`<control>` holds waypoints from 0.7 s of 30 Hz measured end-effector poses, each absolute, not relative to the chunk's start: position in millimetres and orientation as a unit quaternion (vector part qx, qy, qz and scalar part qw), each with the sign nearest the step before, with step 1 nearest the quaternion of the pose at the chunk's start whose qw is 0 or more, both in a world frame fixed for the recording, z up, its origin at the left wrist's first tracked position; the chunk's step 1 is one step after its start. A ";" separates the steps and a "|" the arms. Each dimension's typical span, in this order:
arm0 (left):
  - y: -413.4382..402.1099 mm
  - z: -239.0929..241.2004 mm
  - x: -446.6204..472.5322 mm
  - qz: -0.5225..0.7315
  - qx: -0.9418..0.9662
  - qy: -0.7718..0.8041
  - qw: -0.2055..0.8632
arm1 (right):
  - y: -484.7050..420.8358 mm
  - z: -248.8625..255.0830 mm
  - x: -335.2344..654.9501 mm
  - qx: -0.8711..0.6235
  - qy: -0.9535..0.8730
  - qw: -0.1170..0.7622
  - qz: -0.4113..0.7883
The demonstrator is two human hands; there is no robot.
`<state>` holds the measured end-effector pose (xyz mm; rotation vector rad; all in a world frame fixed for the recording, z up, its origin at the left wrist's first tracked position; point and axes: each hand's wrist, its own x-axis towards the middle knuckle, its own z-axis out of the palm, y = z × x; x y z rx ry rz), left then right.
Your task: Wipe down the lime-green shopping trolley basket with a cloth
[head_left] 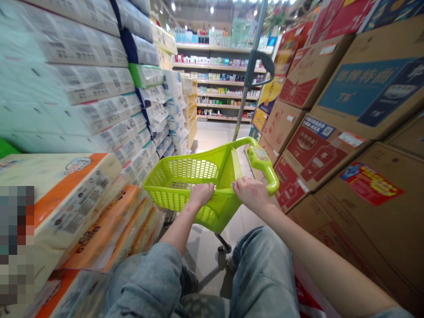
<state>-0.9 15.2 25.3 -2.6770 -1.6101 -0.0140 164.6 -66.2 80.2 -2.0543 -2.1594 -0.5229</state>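
Observation:
A lime-green plastic shopping cart basket stands in the aisle just ahead of my knees. My left hand is closed over the basket's near rim. My right hand grips the same rim beside the green handle. The basket looks empty. My legs in blue jeans fill the bottom of the view.
Stacked tissue and paper packs wall the left side. Brown cardboard cartons are piled on the right. A grey pole rises behind the cart. Stocked shelves close the narrow tiled aisle at the far end.

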 end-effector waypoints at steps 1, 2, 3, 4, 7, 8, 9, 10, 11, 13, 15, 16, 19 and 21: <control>15.1 24.9 0.0 -0.007 -0.852 -0.523 0.005 | -62.7 78.8 163.8 -0.686 -0.704 0.057 -0.172; 14.9 24.6 0.9 -0.008 -0.846 -0.534 0.001 | -58.7 77.8 163.0 -0.697 -0.694 0.057 -0.170; 14.7 24.4 1.9 -0.010 -0.840 -0.543 -0.004 | -54.7 76.7 162.1 -0.709 -0.683 0.057 -0.169; 14.4 24.3 2.7 -0.011 -0.836 -0.548 -0.009 | -51.4 75.2 160.9 -0.718 -0.672 0.059 -0.171; 13.3 24.5 4.8 -0.019 -0.834 -0.552 -0.016 | -48.4 65.3 155.7 -0.703 -0.670 0.088 -0.220; 12.7 24.8 5.3 -0.020 -0.835 -0.550 -0.017 | -49.9 60.2 153.8 -0.685 -0.677 0.104 -0.246; 12.0 25.4 5.8 -0.021 -0.837 -0.547 -0.017 | -52.4 54.6 151.9 -0.664 -0.686 0.120 -0.272; 11.3 26.2 6.2 -0.020 -0.838 -0.545 -0.017 | -55.3 48.9 150.4 -0.643 -0.694 0.133 -0.295; 10.5 27.1 6.7 -0.019 -0.841 -0.541 -0.016 | -58.3 43.6 149.3 -0.625 -0.700 0.144 -0.314; 8.9 29.1 7.8 -0.016 -0.844 -0.535 -0.016 | -62.8 35.2 149.0 -0.595 -0.711 0.157 -0.341; 7.7 30.6 9.6 -0.013 -0.844 -0.536 -0.019 | -63.3 31.3 151.5 -0.570 -0.725 0.164 -0.350; 7.3 30.7 10.8 -0.012 -0.843 -0.537 -0.022 | -62.0 31.2 153.5 -0.565 -0.729 0.166 -0.350; 6.9 28.4 15.3 -0.021 -0.845 -0.533 -0.026 | -54.6 35.8 161.0 -0.577 -0.725 0.164 -0.339; 7.4 25.1 17.3 -0.035 -0.846 -0.531 -0.030 | -49.7 40.6 165.1 -0.588 -0.719 0.160 -0.335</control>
